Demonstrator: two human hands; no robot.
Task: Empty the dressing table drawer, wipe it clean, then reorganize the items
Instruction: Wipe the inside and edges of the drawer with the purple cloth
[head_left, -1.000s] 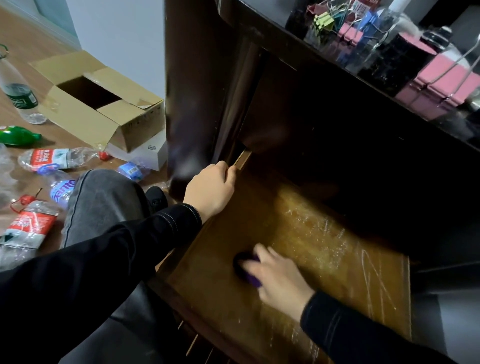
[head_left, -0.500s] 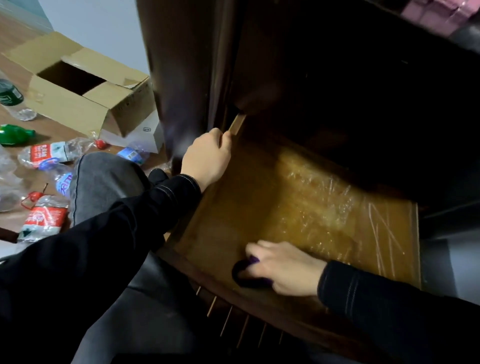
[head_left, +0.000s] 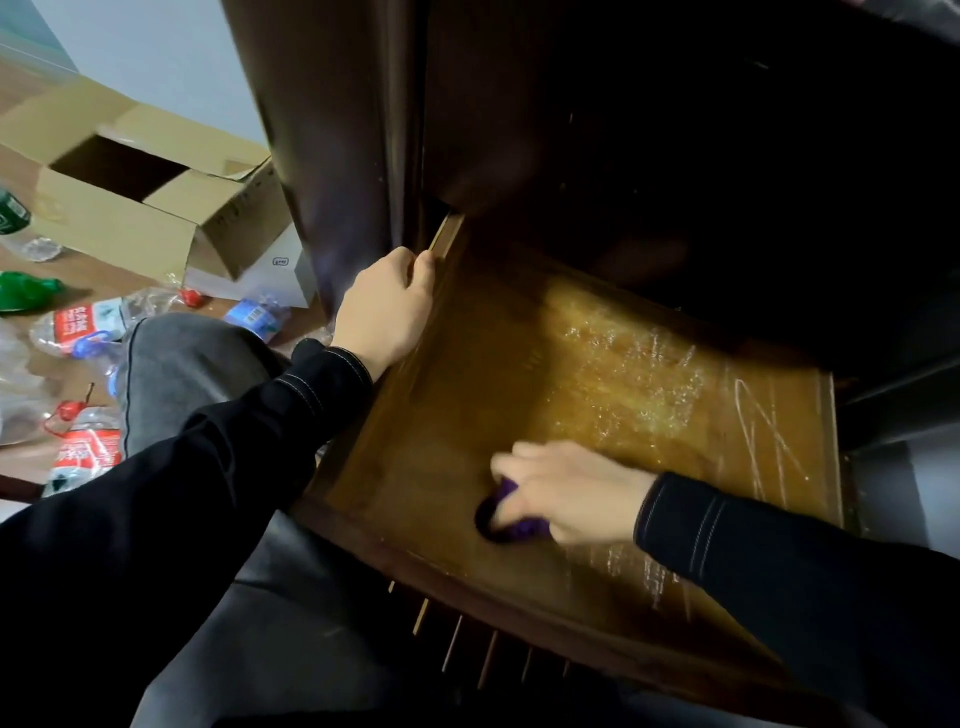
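Note:
The wooden drawer (head_left: 613, 364) stands pulled out of the dark dressing table, with nothing in it but my hand and a cloth. Its brown bottom shows pale streaks and scratches on the right. My left hand (head_left: 387, 306) grips the drawer's left side wall near the back. My right hand (head_left: 566, 493) holds a small purple cloth (head_left: 511, 519) pressed on the drawer bottom near the front edge. My fingers cover most of the cloth.
An open cardboard box (head_left: 140, 202) lies on the wooden floor at the left, with a white box (head_left: 265, 275) beside it. Several crushed plastic bottles (head_left: 78, 325) lie scattered around my knee (head_left: 182, 364). The dark table body (head_left: 337, 130) rises above the drawer.
My right hand has slid the purple cloth from the drawer's middle toward its front edge. The camera tilted down, so the tabletop items left the view. My left hand kept its grip.

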